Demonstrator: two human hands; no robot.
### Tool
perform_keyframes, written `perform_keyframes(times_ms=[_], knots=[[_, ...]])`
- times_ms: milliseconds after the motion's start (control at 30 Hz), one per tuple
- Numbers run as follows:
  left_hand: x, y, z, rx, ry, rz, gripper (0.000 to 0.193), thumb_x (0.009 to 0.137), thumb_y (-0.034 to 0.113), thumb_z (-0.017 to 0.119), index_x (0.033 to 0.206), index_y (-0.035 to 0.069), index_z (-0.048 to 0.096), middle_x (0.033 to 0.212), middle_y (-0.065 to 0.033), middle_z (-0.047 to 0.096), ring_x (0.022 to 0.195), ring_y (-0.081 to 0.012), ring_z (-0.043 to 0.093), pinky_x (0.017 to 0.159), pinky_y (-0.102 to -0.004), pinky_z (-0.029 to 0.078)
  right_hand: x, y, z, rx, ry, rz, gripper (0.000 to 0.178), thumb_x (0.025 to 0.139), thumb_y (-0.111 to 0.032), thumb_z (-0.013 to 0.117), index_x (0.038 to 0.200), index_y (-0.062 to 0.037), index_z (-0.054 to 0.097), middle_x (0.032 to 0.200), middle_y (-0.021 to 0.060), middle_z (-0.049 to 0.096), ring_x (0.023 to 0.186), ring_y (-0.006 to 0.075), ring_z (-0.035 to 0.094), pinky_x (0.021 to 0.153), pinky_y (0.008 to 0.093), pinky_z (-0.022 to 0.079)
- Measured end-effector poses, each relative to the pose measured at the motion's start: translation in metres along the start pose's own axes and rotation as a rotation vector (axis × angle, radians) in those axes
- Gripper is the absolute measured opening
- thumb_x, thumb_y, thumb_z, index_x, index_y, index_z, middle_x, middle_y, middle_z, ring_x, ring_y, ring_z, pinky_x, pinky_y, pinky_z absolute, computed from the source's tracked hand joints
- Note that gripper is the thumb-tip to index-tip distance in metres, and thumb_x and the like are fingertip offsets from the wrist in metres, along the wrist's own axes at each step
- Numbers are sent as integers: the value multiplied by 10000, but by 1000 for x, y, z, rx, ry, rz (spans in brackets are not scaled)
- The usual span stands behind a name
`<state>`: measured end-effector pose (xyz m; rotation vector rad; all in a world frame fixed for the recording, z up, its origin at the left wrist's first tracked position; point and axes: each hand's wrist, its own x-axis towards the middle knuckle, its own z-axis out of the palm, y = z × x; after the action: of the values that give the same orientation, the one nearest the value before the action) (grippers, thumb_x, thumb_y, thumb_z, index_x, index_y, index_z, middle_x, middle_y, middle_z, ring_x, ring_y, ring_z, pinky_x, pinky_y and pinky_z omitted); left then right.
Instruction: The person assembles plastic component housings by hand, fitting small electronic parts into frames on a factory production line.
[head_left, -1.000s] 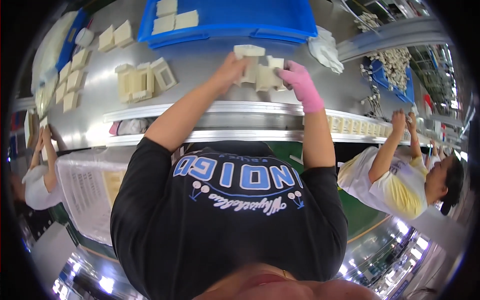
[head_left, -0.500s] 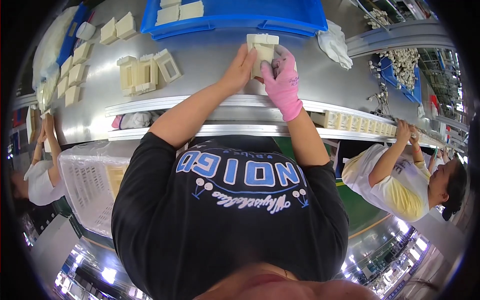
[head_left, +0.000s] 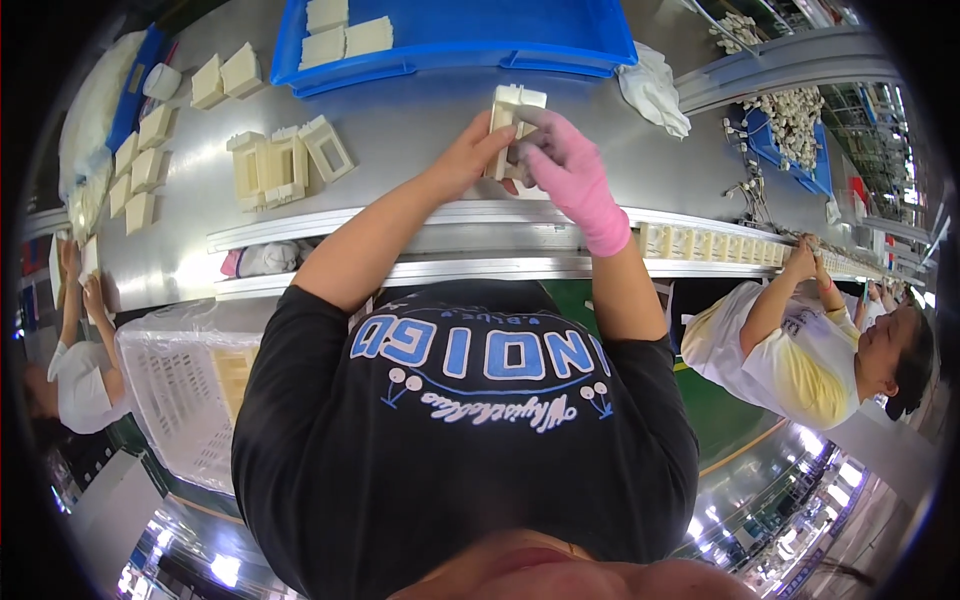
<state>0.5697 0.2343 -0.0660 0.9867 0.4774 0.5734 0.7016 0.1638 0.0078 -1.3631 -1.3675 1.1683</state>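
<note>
My left hand (head_left: 468, 158), bare, grips a cream plastic frame-like housing (head_left: 508, 100) by its left side, above the steel workbench. My right hand (head_left: 572, 165) wears a pink glove with grey fingertips. Its fingers are bent and closed against the right side and front of the same housing; the glove hides part of the piece. To the left of my hands, several similar cream housings (head_left: 287, 165) stand and lean together on the bench, their open frames showing.
A blue tray (head_left: 460, 62) with cream pieces lies beyond my hands, a white cloth (head_left: 652, 90) at its right. More cream pieces (head_left: 150, 170) sit at left. An aluminium rail (head_left: 400, 262) edges the bench; a white basket (head_left: 180, 390) stands below. Co-workers (head_left: 790, 340) sit both sides.
My right hand has shifted from clasping the housing's right side to bent fingers across its front, its wrist swinging right. The housing has turned slightly and come a little nearer.
</note>
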Motion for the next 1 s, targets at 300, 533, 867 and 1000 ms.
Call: perform_keyframes(times_ms=[300, 533, 867, 1000], knots=[[-6, 9, 22, 187, -90, -143, 326, 840, 184, 498, 1096, 16, 388, 874, -136, 565, 605, -241, 616, 391, -287, 467, -5, 13, -23, -180, 195, -411, 524, 701, -91, 536, 1202, -21, 401, 1122, 95, 467, 1038, 196, 447, 880, 297, 359], [4, 29, -42, 682, -388, -225, 409, 792, 270, 570, 1099, 23, 460, 981, -98, 549, 943, -194, 516, 844, -317, 402, -38, 1, -39, -231, -83, -59, 494, 683, -276, 593, 1106, -40, 493, 1041, 167, 523, 1002, 268, 500, 869, 341, 376], [-23, 64, -210, 2244, 227, -551, 458, 656, 279, 618, 1047, 64, 510, 1052, -148, 543, 1003, -288, 513, 906, -443, 331, -94, 59, -63, -1397, 360, 240, 367, 694, -289, 556, 995, -86, 509, 985, 122, 516, 1020, 271, 441, 863, 388, 335], [-19, 43, -247, 2178, 111, -588, 337, 651, 227, 595, 945, 65, 571, 987, -123, 581, 956, -284, 538, 832, -399, 401, -70, 47, -61, -1272, 301, 151, 316, 703, -257, 545, 962, -80, 516, 945, 116, 534, 954, 279, 492, 822, 394, 381]])
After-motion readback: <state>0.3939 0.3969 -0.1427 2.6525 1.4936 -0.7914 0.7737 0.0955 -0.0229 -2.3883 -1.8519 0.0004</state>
